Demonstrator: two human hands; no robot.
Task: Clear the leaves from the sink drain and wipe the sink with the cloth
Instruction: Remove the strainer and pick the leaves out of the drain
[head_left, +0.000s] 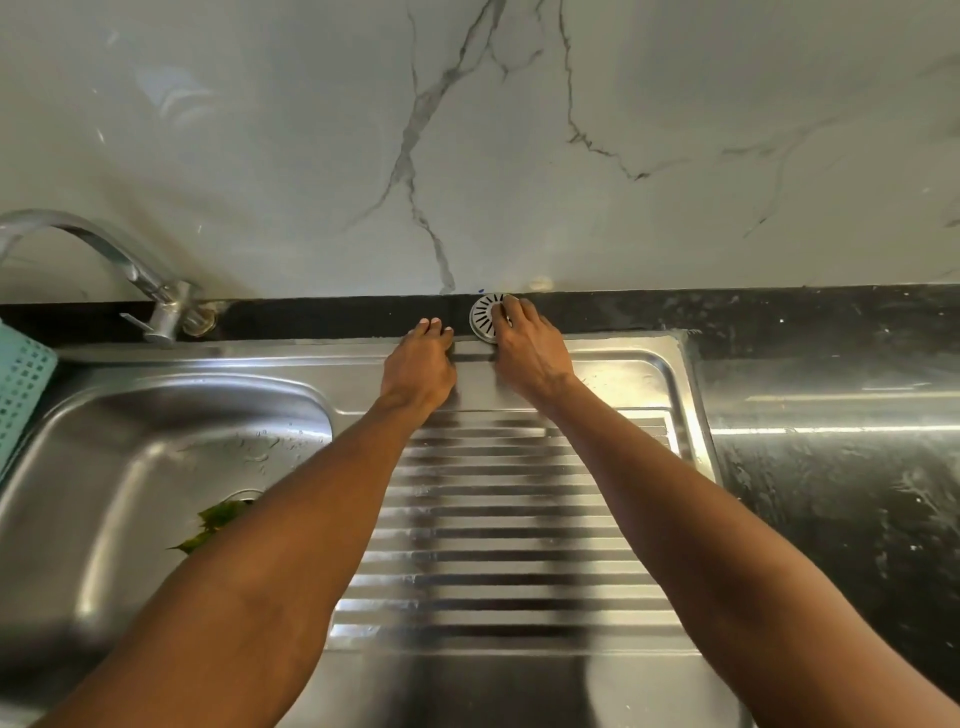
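Green leaves (218, 522) lie at the drain (248, 493) of the steel sink basin (156, 415), partly hidden behind my left forearm. A round slotted drain strainer (483, 314) rests on the black ledge behind the sink, against the wall. My right hand (530, 353) reaches over the sink's back rim with its fingertips on the strainer's right edge. My left hand (418, 364) lies palm down on the back rim just left of the strainer, holding nothing. No cloth is in view.
A ribbed steel drainboard (493, 519) lies under my arms. The chrome faucet (104, 249) arches over the basin at the back left. A teal perforated basket (23, 395) stands at the left edge. Black stone counter (831, 467) extends to the right; a marble wall (467, 156) rises behind.
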